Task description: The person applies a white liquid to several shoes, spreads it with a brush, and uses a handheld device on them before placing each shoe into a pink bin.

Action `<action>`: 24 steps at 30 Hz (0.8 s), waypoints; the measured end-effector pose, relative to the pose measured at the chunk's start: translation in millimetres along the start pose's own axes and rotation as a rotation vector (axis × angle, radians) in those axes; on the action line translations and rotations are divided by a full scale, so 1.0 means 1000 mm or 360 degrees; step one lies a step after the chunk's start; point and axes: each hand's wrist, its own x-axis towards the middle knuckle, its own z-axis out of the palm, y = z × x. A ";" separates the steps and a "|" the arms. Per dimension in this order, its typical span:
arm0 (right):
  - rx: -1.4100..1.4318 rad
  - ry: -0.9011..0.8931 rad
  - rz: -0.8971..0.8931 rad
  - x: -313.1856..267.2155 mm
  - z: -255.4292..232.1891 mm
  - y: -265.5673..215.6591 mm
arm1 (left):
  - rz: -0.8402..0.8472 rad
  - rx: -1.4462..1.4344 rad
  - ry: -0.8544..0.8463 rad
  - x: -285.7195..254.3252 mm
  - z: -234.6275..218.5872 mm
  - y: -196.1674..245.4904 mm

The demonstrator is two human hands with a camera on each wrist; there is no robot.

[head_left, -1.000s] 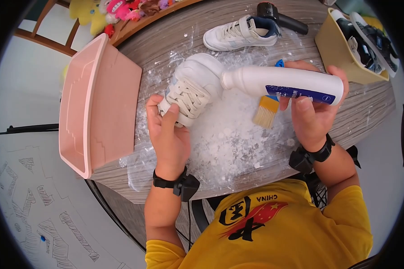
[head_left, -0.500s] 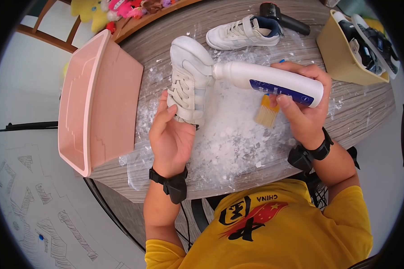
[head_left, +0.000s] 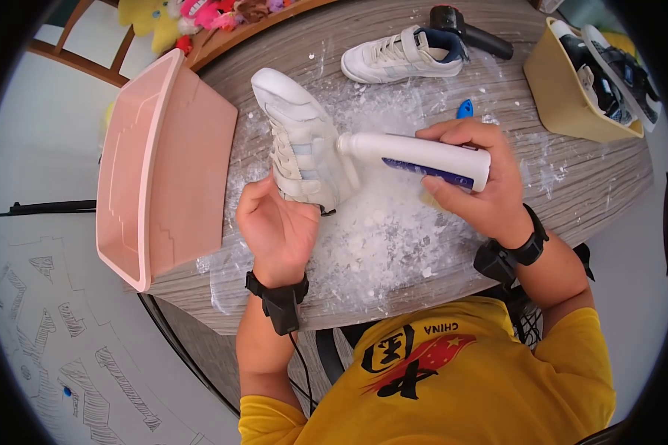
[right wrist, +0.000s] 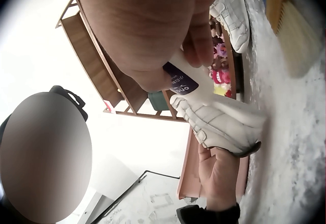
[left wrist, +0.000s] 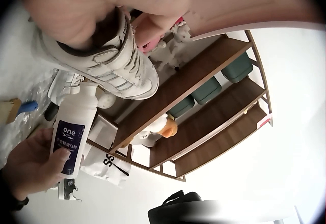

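Head view: pink plastic bin (head_left: 189,163) on the tabletop (head_left: 601,174) along its left edge; one inner wall shows, its floor and any contents cannot be made out. Left hand (head_left: 278,230) grips the white lace-up sneaker (head_left: 308,159) at heel and collar, fingers closed on it, fingertips partly hidden. Sneaker is held up over the left half of the tabletop, toe toward the far edge; the heel hold probably keeps toe and side free of fingers. White residue (head_left: 393,230) below it. Second sneaker (head_left: 386,65) lies toward the far edge. White-shoe whitener bottle (head_left: 393,146) held slanted, mouth at the sneaker's side near the sole, presumably for contact there; exact touch unclear, opaque, fill level unknown. Flat brush (right wrist: 295,38) lies beneath, partly covered. Black handheld tool (head_left: 479,35) near the far edge. Right hand (head_left: 490,185) has fingers and thumb wrapped round the bottle's base end, likely for aiming. Yellow bin (head_left: 564,93), far right corner: footwear (head_left: 601,74) piled above the rim, perhaps stowed clear of the residue.
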 end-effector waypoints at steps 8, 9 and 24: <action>-0.0251 -0.0143 -0.0020 0.003 0.001 -0.002 | -0.0080 -0.0238 -0.0038 -0.004 -0.010 0.005; -0.0262 -0.0144 -0.0003 0.003 0.001 -0.003 | -0.0067 -0.0212 -0.0024 -0.005 -0.010 0.006; -0.0164 0.0049 0.0452 0.001 -0.001 -0.011 | 0.0230 -0.0074 -0.0028 -0.014 -0.024 0.015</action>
